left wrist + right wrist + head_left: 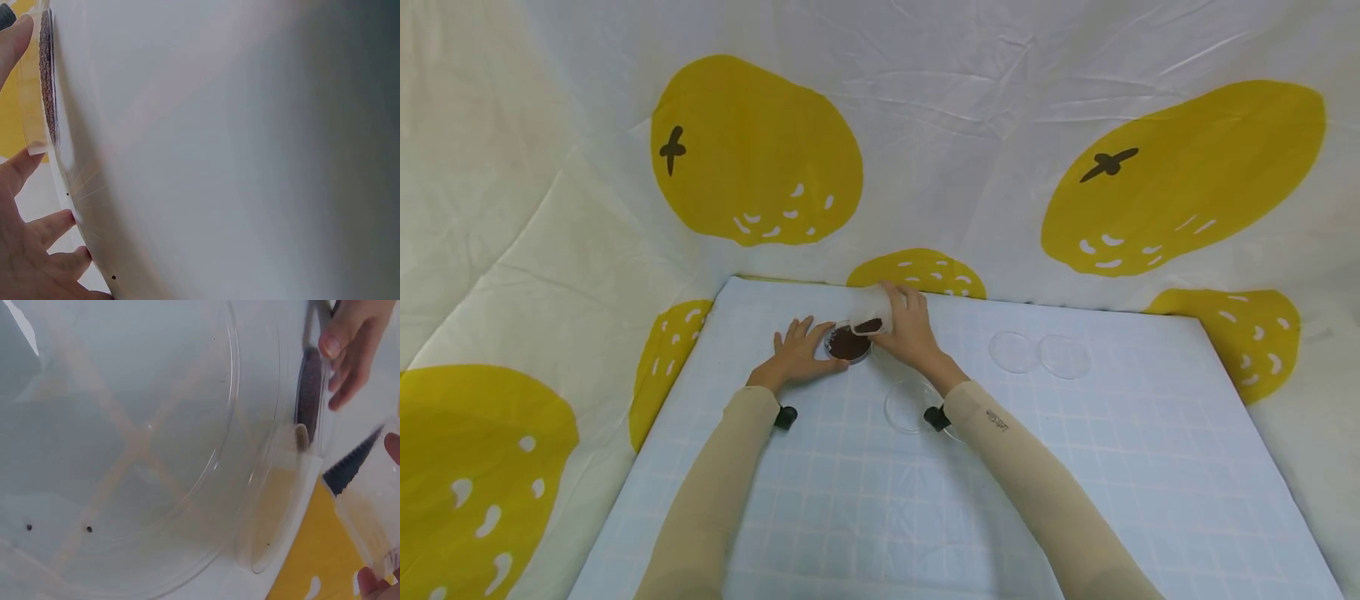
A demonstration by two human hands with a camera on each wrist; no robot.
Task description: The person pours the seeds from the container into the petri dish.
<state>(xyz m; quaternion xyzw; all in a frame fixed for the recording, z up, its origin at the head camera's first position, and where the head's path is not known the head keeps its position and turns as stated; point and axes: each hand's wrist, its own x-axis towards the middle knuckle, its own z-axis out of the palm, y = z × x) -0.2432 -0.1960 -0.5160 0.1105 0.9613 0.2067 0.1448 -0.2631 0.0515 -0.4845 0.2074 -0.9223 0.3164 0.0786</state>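
Observation:
A round clear petri dish (848, 343) with dark brown granules in it lies near the table's far edge. My left hand (796, 354) holds it at the rim between thumb and index finger, the other fingers spread out on the table. In the left wrist view the dish (47, 87) shows edge-on beside the thumb. My right hand (912, 329) grips a clear plastic cup (867, 302), tilted with its mouth toward the dish. More dark granules lie inside the cup (369, 506) along its lower side.
Two clear round dishes (1013, 352) lie side by side on the right of the table (1150, 467). Another clear dish (902, 407) sits beneath the right wrist, partly hidden by it. A few dark specks dot the tabletop. A fruit-print cloth (940, 167) hangs behind.

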